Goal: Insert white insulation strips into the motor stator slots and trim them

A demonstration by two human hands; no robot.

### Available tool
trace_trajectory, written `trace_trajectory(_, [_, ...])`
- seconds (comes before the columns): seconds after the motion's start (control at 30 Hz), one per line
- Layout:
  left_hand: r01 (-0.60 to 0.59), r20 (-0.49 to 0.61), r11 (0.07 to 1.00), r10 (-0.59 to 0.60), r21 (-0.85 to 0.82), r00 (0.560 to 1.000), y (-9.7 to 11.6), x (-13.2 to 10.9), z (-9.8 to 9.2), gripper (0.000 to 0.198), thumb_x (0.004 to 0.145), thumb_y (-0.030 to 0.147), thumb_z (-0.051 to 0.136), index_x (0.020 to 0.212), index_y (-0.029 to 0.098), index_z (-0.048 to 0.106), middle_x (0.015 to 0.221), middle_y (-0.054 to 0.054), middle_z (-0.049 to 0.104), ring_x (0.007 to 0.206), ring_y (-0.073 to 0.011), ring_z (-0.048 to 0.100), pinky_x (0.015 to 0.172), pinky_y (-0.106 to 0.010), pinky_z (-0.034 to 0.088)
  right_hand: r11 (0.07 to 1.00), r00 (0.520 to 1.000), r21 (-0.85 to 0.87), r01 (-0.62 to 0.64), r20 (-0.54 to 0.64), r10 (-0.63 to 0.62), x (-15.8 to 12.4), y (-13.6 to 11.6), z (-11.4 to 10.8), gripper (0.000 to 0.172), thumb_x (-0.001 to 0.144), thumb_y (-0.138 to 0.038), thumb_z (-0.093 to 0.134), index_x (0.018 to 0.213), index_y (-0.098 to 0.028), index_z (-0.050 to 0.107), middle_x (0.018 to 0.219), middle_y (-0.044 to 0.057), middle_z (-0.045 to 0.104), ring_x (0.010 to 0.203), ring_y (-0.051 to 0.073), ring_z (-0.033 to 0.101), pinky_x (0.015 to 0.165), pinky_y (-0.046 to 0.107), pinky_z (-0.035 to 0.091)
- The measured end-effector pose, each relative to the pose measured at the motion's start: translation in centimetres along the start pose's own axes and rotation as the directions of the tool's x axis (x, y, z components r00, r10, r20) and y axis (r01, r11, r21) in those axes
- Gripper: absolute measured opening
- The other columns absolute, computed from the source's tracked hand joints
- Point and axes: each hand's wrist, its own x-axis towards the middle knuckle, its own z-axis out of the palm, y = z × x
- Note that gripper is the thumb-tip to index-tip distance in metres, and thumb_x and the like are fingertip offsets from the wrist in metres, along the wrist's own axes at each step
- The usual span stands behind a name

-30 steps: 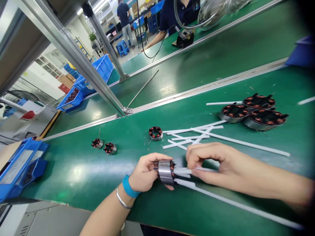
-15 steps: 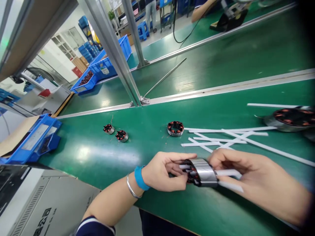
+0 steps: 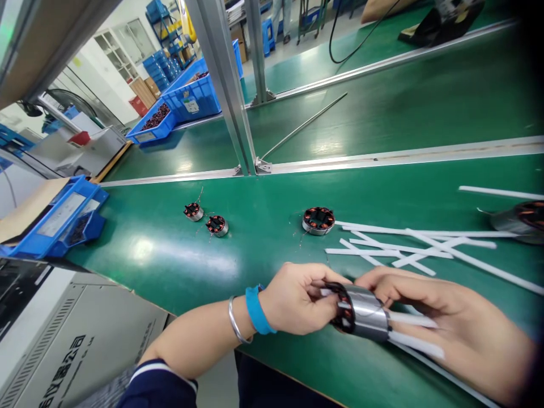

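Observation:
Between my hands, above the green bench, is a motor stator (image 3: 369, 313) lying on its side, a steel ring with dark windings. White strips (image 3: 414, 334) stick out of its right end, and a white tip shows at the left end. My left hand (image 3: 304, 297), with a blue wristband and a silver bangle, pinches at the winding end. My right hand (image 3: 450, 317) curls round the right end, its fingers on the far side of the ring. Beyond them, loose white strips (image 3: 429, 249) lie crossed near another stator (image 3: 318, 221).
Two small stators (image 3: 217, 225) sit on the left of the bench (image 3: 263, 226); a larger one (image 3: 527, 220) is at the right edge. An aluminium post (image 3: 227, 85) and rail (image 3: 382, 157) stand behind. Blue bins (image 3: 153, 122) are at the far left, with a metal rod (image 3: 306, 123) beyond the rail.
The view has shifted. Both hands have moved slightly right and down in the picture with the stator. The left fingers have closed in more at its winding end.

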Motion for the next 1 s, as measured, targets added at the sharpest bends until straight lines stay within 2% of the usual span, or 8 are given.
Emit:
trace_trajectory(0.27, [0.075,0.067,0.986,-0.066,-0.148,0.996,0.6,0.2,-0.3,0.029,0.060,0.004,0.064,0.088,0.010,0.069,0.073,-0.005,0.070,0.065,-0.0110,0.065,0.062,-0.020,0.051,0.998,0.994,0.012,0.057,0.092,-0.058,0.1,-1.0,-1.4,0.035,0.079,-0.048,0.065,0.058,-0.021,0.056,0.073,0.004,0.067,0.065,0.017,0.062,0.063,0.027,0.051])
trace_trajectory(0.4, [0.018,0.055,0.994,-0.012,-0.104,0.998,1.6,0.5,-1.4,0.025,0.065,0.012,0.072,0.090,0.012,0.072,0.102,-0.014,0.071,0.090,-0.0209,0.069,0.082,-0.034,0.054,0.916,0.958,-0.326,0.232,-0.084,-0.273,1.6,-0.6,-4.3,0.026,0.083,-0.046,0.061,0.086,-0.021,0.068,0.082,0.007,0.070,0.073,0.019,0.066,0.066,0.031,0.053])
trace_trajectory(0.5, [-0.150,0.039,0.979,0.146,0.139,0.988,2.4,0.7,-2.3,0.017,0.067,0.015,0.074,0.085,0.017,0.075,0.141,-0.013,0.051,0.129,-0.0290,0.049,0.109,-0.044,0.038,0.773,0.882,-0.564,0.291,-0.154,-0.445,3.1,1.0,-4.4,0.021,0.084,-0.037,0.058,0.089,-0.019,0.068,0.095,0.012,0.067,0.088,0.025,0.062,0.079,0.043,0.049])
trace_trajectory(0.6, [-0.256,0.091,0.926,0.240,0.278,0.966,2.9,0.7,-2.6,0.013,0.071,0.016,0.073,0.083,0.020,0.076,0.130,-0.011,0.061,0.134,-0.0293,0.044,0.117,-0.049,0.021,0.747,0.884,-0.595,0.298,-0.124,-0.452,4.2,2.1,-2.9,0.015,0.081,-0.024,0.053,0.075,-0.019,0.066,0.094,0.012,0.067,0.087,0.026,0.059,0.080,0.047,0.045])
trace_trajectory(0.7, [-0.122,0.067,0.980,0.113,0.154,0.991,2.9,0.6,-2.2,0.011,0.074,0.023,0.072,0.081,0.015,0.075,0.084,-0.010,0.076,0.087,-0.0221,0.070,0.099,-0.045,0.047,0.749,0.877,-0.595,0.292,-0.147,-0.458,4.5,1.8,-2.4,0.014,0.079,-0.019,0.051,0.069,-0.019,0.060,0.092,0.010,0.066,0.086,0.024,0.058,0.079,0.045,0.044])
trace_trajectory(0.77, [0.035,0.002,0.999,-0.035,-0.010,0.999,2.7,0.5,-1.7,0.021,0.067,0.027,0.078,0.080,0.012,0.072,0.070,-0.007,0.073,0.059,-0.0159,0.067,0.067,-0.032,0.059,0.777,0.868,-0.557,0.294,-0.185,-0.461,3.9,0.8,-3.1,0.011,0.081,-0.021,0.051,0.072,-0.018,0.057,0.090,0.010,0.065,0.085,0.022,0.058,0.079,0.041,0.045])
trace_trajectory(0.87, [0.169,-0.001,0.950,-0.175,-0.261,0.985,2.4,0.7,-1.3,0.037,0.056,0.026,0.085,0.084,0.014,0.064,0.064,-0.003,0.071,0.049,-0.0166,0.065,0.039,-0.023,0.052,0.832,0.883,-0.435,0.344,-0.152,-0.444,1.8,-1.2,-4.7,0.015,0.085,-0.027,0.051,0.073,-0.019,0.055,0.074,0.004,0.062,0.069,0.014,0.057,0.066,0.029,0.048])
trace_trajectory(1.0, [0.150,-0.011,0.909,-0.167,-0.389,0.986,1.8,1.2,-1.5,0.034,0.060,0.028,0.084,0.080,0.013,0.060,0.063,-0.004,0.071,0.051,-0.0196,0.068,0.034,-0.022,0.052,0.922,0.947,-0.226,0.315,0.006,-0.322,-0.3,-3.0,-5.7,0.022,0.085,-0.034,0.056,0.069,-0.020,0.057,0.067,0.000,0.060,0.060,0.011,0.055,0.057,0.023,0.045])
